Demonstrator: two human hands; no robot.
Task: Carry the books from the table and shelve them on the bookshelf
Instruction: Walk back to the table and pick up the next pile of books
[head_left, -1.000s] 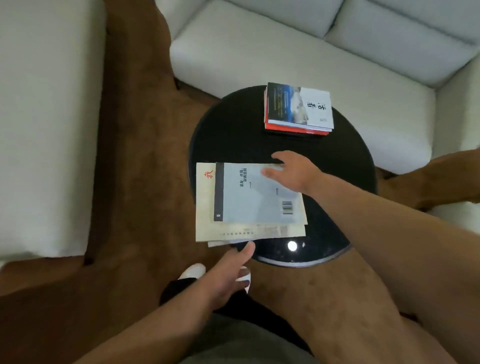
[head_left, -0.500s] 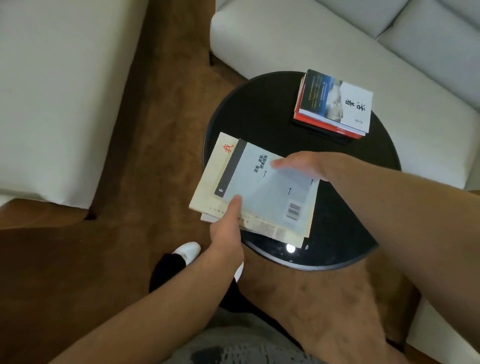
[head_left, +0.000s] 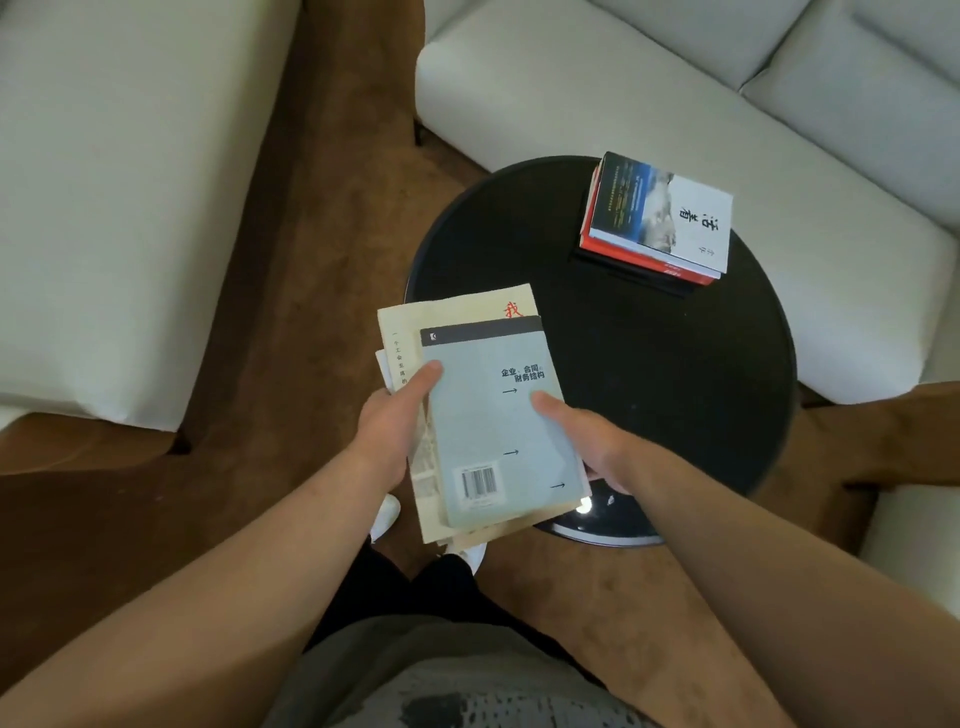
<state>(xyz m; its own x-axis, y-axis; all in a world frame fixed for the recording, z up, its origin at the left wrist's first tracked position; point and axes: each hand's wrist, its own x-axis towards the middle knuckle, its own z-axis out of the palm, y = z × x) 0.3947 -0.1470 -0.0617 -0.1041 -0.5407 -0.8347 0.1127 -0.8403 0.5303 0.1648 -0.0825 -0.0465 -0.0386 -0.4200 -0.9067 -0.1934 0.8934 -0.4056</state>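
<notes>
A small stack of books is lifted at the near left edge of the round black table. Its top book is pale grey-blue with a dark band and a barcode; a larger cream book with a red character lies under it. My left hand grips the stack's left side, thumb on the grey cover. My right hand grips its right side, thumb on top. A second stack, topped by a blue and white book over red ones, lies at the table's far side. No bookshelf is in view.
A white sofa runs behind and to the right of the table. A white ottoman fills the left. Brown carpet covers the floor between them. My white shoes show under the held books.
Both hands have taken hold of the near stack, turned it lengthwise towards me and drawn it off the table's edge. The far stack has not moved.
</notes>
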